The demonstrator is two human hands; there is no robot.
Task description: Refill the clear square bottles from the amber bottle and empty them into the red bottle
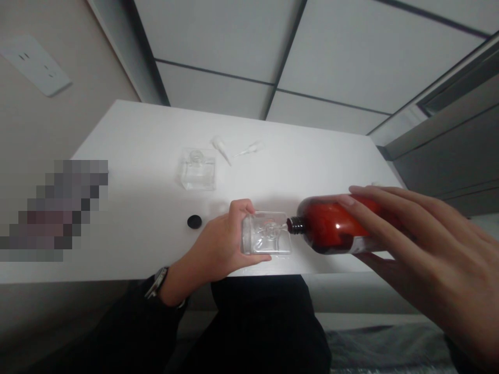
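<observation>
My left hand [224, 236] is wrapped round the side of a clear, square-cornered bottle [283, 241] near the table's front edge. In my right hand [421, 249] is an amber bottle [325, 223], tipped onto its side with its threaded black-looking neck pointing left. The neck's mouth is right at the clear bottle's opening, and a thin clear stream seems to run between them. A round black cap [194, 222] lies on the table left of my left hand. Farther back stands a second clear square bottle [200, 176], partly filled with clear liquid.
Two small translucent, tapered pieces, a wider one [222, 150] and a thinner one [249, 149], lie behind the bottles on the white table [136, 218]. Pale wall panels [218, 36] rise at the back. A socket plate [37, 65] is on the left wall.
</observation>
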